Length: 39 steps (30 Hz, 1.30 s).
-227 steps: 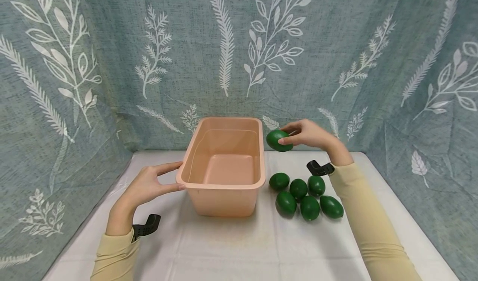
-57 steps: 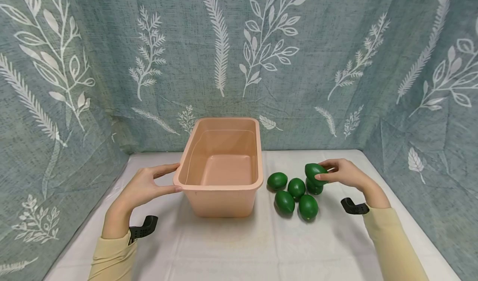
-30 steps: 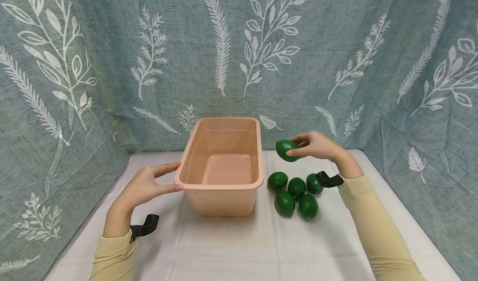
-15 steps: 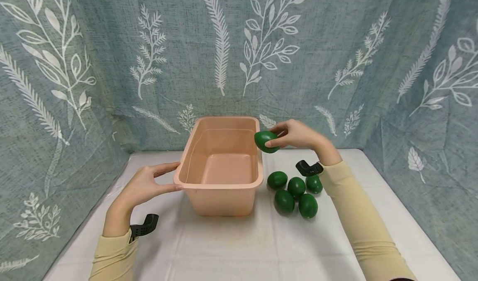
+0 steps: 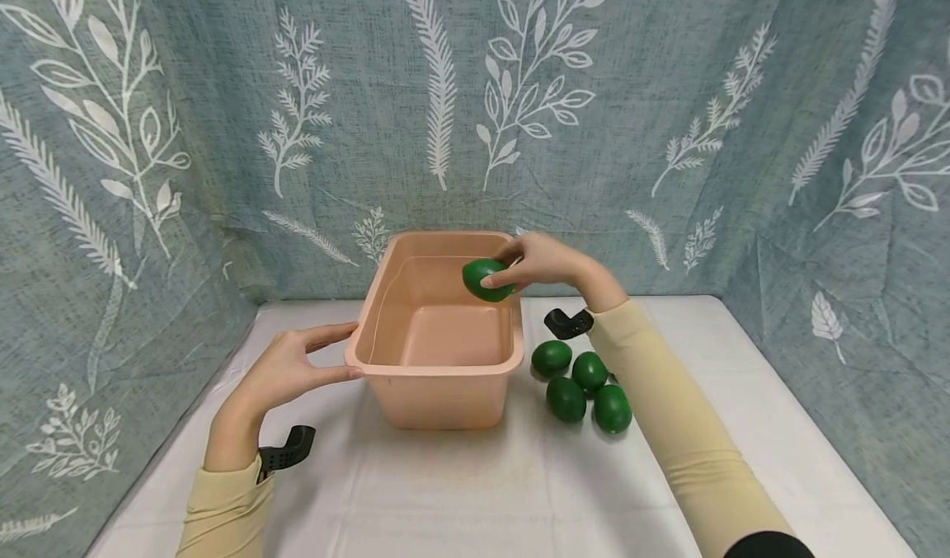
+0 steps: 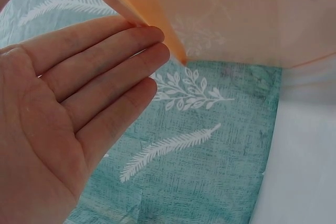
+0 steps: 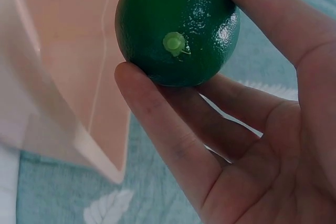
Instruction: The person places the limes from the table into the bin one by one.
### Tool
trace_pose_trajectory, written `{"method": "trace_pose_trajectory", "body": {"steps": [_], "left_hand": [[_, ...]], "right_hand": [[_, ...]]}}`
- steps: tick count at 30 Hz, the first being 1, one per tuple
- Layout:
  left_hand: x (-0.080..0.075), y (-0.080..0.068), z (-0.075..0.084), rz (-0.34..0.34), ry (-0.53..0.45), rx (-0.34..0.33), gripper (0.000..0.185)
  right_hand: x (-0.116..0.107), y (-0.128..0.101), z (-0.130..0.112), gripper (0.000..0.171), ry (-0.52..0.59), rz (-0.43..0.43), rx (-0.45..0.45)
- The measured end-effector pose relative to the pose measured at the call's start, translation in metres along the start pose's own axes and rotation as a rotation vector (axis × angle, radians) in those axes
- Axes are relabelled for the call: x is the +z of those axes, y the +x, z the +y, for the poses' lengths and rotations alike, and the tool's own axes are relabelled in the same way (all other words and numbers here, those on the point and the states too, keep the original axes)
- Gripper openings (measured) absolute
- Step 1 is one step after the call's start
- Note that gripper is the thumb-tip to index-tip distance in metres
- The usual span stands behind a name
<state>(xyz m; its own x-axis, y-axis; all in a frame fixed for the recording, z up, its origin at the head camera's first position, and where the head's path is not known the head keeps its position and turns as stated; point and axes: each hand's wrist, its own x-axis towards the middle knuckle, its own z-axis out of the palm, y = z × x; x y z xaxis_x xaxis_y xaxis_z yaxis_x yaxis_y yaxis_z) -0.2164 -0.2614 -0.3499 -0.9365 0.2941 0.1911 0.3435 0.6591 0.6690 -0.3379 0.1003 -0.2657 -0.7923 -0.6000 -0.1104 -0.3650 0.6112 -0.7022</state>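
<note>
A dark green lime [image 5: 487,279], with a pale stem button showing in the right wrist view, is pinched between the thumb and fingers of my right hand [image 5: 545,263]. Hand and lime are over the right part of a peach plastic basin [image 5: 445,397], above its inside floor. My left hand [image 5: 289,368] rests at the basin's left front corner, fingertips and thumb at the rim. In the left wrist view its fingers [image 6: 113,72] are straight, side by side. Several more limes [image 5: 566,400] lie on the table right of the basin, one mostly hidden by my right sleeve.
The table has a white cloth [image 5: 445,492]. A blue-green curtain [image 5: 356,129] with white leaf prints hangs behind and at both sides. A black wrist mount [image 5: 288,449] sits on my left wrist, another on the right. A dark round shape [image 5: 768,546] shows at the bottom right.
My right hand picked the lime from the right of the group, lifted it and carried it left over the basin's right rim. My left hand has stayed at the basin.
</note>
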Motion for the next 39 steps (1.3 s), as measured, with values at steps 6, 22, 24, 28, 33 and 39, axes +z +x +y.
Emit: {"method": "trace_pose_trajectory", "body": {"steps": [6, 22, 24, 28, 33, 39], "left_hand": [[0.000, 0.002, 0.000, -0.001, 0.000, 0.004, 0.068], [0.002, 0.004, 0.000, 0.004, 0.002, 0.003, 0.068], [0.002, 0.004, -0.001, 0.005, 0.004, 0.004, 0.068], [0.001, 0.004, 0.000, 0.005, 0.012, 0.003, 0.068], [0.001, 0.003, 0.002, 0.000, 0.005, 0.000, 0.068], [-0.001, 0.001, 0.004, -0.004, 0.012, -0.006, 0.068]], "right_hand": [[0.009, 0.012, -0.004, 0.059, -0.018, -0.007, -0.025], [0.008, -0.002, 0.017, 0.049, -0.023, 0.051, -0.090], [0.006, -0.007, 0.024, 0.048, -0.013, 0.074, -0.087], [0.002, -0.018, 0.036, 0.049, 0.035, 0.121, -0.069], [-0.002, -0.034, 0.052, 0.053, 0.058, 0.169, -0.059], [-0.004, -0.053, 0.073, 0.054, 0.085, 0.212, -0.034]]}}
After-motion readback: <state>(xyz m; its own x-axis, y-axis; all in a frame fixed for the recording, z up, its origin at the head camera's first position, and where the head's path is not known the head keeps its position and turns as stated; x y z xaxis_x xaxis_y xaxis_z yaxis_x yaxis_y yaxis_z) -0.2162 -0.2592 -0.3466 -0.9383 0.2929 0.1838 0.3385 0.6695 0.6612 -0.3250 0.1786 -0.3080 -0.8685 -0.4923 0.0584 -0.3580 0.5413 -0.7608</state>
